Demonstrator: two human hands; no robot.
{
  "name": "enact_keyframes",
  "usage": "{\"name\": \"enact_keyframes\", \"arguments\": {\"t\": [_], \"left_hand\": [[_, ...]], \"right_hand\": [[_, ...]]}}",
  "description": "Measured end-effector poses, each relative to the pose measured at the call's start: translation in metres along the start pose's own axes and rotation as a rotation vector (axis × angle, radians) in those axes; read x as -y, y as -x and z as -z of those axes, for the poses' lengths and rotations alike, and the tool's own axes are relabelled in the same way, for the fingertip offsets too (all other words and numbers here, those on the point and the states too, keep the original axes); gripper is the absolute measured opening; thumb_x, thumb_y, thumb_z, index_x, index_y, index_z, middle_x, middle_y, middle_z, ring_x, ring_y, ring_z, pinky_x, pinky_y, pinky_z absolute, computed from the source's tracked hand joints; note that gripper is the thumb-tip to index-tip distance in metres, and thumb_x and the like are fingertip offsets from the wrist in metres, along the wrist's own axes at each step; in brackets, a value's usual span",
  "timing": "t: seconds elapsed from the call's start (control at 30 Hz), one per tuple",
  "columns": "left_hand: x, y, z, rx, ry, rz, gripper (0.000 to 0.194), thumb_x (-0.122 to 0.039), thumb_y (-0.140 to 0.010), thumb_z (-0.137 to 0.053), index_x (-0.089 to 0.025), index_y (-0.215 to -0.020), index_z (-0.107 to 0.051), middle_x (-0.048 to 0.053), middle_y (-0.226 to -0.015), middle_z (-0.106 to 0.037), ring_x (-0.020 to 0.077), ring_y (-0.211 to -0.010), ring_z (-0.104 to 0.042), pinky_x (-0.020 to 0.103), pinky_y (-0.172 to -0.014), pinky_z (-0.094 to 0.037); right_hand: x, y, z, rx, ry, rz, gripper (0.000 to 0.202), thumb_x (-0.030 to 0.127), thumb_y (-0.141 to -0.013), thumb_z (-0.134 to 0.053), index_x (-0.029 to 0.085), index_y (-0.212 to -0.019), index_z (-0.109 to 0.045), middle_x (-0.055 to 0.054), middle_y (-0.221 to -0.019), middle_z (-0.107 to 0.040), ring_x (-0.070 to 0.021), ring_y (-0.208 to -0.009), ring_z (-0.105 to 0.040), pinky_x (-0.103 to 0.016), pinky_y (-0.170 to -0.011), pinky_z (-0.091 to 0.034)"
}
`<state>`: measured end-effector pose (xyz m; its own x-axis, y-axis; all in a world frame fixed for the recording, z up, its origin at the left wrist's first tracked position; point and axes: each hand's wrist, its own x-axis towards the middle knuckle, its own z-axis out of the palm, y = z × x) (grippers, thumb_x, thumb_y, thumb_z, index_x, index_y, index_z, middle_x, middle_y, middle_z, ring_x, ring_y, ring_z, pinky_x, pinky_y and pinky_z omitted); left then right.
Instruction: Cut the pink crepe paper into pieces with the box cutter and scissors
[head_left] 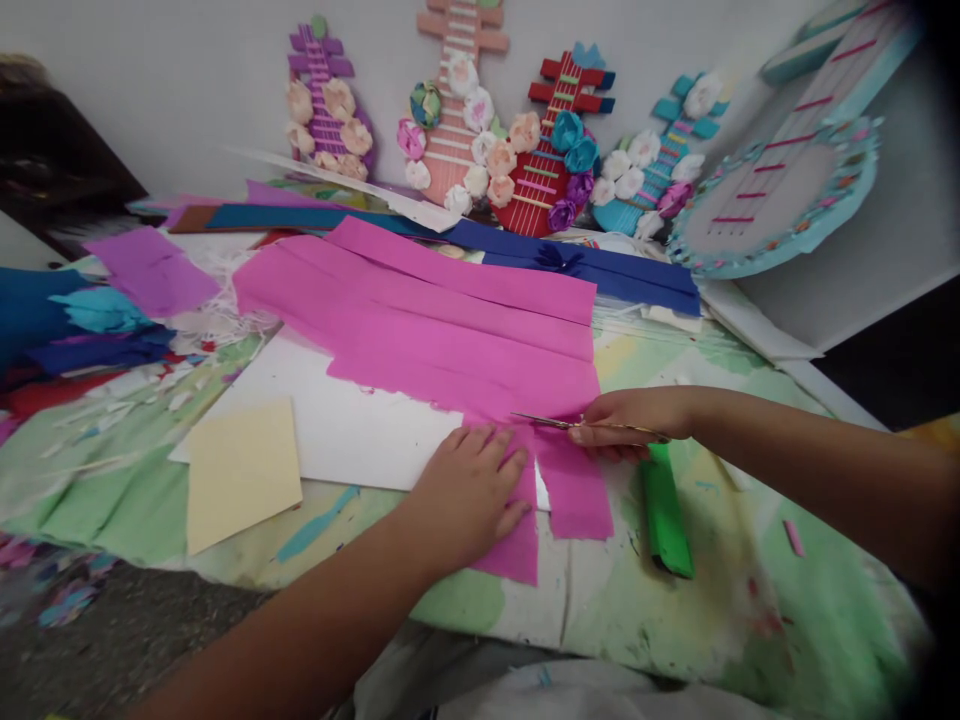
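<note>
A large sheet of pink crepe paper (465, 320) is spread over the table, with a slit running in from its near edge. My left hand (469, 500) lies flat on the near part of the sheet, left of the slit, fingers stretched out. Scissors (544, 421) are gripped in my right hand (634, 420), which is closed round their handles; the blades point left across the pink paper. Below the scissors a cut flap of pink paper (574, 485) hangs toward me. A white board (360, 440) lies partly under the sheet.
Several decorated paper guitars (536, 150) stand along the wall. A green box-shaped object (666, 515) lies right of the paper, a cream paper square (244, 470) at left. Dark blue paper (622, 275) lies behind. Paper scraps (105, 310) pile up at far left.
</note>
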<state>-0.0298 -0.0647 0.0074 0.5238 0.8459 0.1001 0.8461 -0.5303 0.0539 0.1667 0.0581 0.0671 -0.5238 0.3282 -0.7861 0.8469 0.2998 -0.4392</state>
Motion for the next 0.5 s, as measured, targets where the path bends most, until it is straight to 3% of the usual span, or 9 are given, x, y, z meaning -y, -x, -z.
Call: {"name": "enact_keyframes", "arguments": {"t": [0.5], "left_hand": [[-0.0007,-0.0011,-0.0001,-0.022,0.03,0.003,0.051,-0.045,-0.081,-0.039,-0.013,-0.12,-0.043,0.013,-0.124,-0.045,0.0276,-0.112,-0.038,0.042,-0.091,-0.029]], "right_hand": [[0.003,-0.0001,0.0025,-0.006,-0.052,-0.045,0.058,0.071,-0.064,-0.037,0.014,-0.063,-0.046,0.0,-0.056,-0.046,-0.0072,-0.045,-0.043,-0.022,-0.044,-0.037]]}}
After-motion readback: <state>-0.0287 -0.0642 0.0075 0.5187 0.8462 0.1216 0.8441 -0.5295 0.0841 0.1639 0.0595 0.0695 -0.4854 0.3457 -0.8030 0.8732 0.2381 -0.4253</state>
